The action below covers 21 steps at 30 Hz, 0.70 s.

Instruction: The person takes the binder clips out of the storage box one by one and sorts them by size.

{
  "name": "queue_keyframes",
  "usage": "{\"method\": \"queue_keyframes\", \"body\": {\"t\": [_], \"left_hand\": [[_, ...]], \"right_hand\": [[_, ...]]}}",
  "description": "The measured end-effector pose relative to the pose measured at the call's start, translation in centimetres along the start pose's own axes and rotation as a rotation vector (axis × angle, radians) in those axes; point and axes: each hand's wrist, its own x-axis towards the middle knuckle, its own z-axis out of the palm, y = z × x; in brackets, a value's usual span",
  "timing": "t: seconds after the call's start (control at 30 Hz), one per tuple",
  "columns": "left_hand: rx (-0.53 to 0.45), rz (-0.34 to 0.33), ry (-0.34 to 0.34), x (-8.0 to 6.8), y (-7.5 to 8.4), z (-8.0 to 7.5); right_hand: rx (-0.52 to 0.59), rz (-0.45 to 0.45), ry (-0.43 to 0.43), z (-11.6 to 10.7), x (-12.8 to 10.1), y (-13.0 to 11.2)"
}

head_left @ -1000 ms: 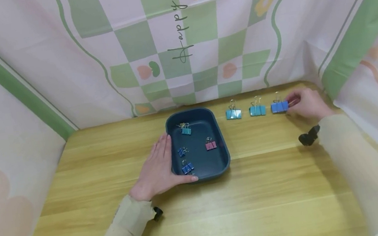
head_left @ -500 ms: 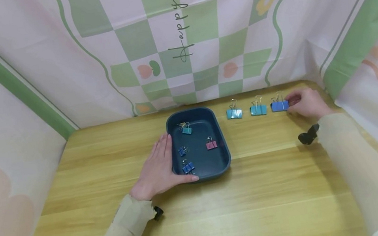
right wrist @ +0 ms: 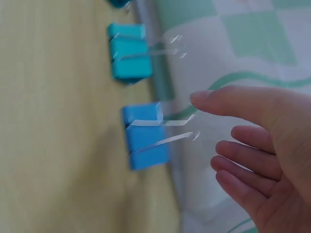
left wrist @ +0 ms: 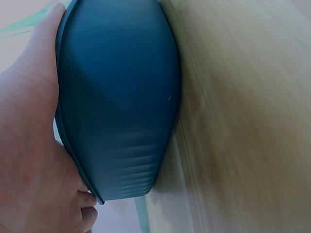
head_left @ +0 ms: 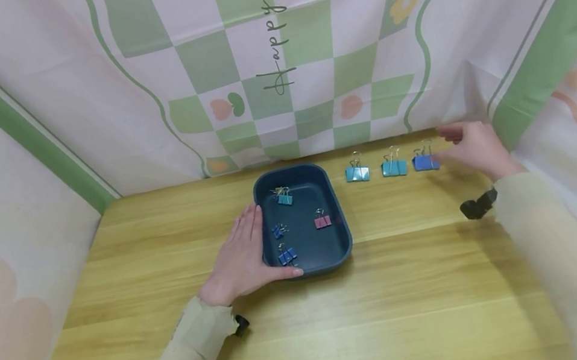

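A dark blue tray [head_left: 343,246] sits mid-table with several small binder clips inside: teal [head_left: 284,199], pink [head_left: 322,220] and two blue ones [head_left: 286,256]. My left hand [head_left: 241,259] lies flat against the tray's left wall [left wrist: 116,107], fingers straight. Three larger clips stand in a row at the back: two teal [head_left: 357,173] [head_left: 393,168] and a blue clip [head_left: 425,162] [right wrist: 146,136]. My right hand [head_left: 472,146] [right wrist: 252,145] hovers just right of the blue clip, fingers relaxed, holding nothing.
The wooden table [head_left: 392,300] is walled by a green and pink checked cloth backdrop [head_left: 278,59] at the back and both sides. Bare wood stretches across the front and left.
My right hand has let go of the blue clip and lifted up and away to the right. The clip stays standing in the row. The left hand has not moved.
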Motion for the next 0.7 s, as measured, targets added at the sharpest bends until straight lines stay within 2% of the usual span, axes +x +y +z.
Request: {"method": "queue_keyframes", "body": {"t": [0.3, 0.57, 0.7], "left_hand": [[-0.006, 0.002, 0.009, 0.0, -0.1, 0.2], [-0.005, 0.003, 0.005, 0.0, -0.2, 0.2], [-0.002, 0.007, 0.010, 0.1, -0.2, 0.1]], "right_hand": [[-0.038, -0.090, 0.021, -0.5, -0.4, -5.7], [-0.006, -0.177, 0.000, 0.6, -1.4, -10.9], [0.000, -0.268, 0.002, 1.6, -1.9, -13.2]]}}
